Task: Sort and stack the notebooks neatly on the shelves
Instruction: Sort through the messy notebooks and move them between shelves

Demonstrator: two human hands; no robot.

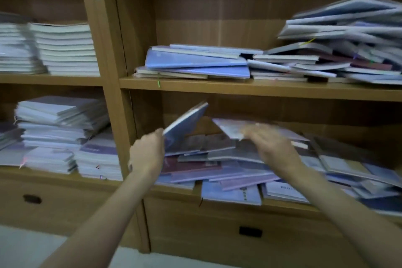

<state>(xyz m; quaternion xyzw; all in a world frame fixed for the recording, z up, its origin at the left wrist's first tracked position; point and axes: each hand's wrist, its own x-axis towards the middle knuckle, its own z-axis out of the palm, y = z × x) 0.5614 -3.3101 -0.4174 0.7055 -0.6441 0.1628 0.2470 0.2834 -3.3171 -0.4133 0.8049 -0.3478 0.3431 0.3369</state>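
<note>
Near the middle of the frame, the left hand [150, 150] is gripping a blue notebook [185, 126] by its corner and tipping it up. Just to the right, the right hand [272, 143] is blurry; it seems to be pinching a pale notebook [230, 128], but I cannot tell for sure. Both are over the messy pile [239, 172] on the lower shelf [282, 203]. Some books are sticking out over the edge and could slide off. Higher up on the right, the leaning heap [348, 39] could topple if bumped.
</note>
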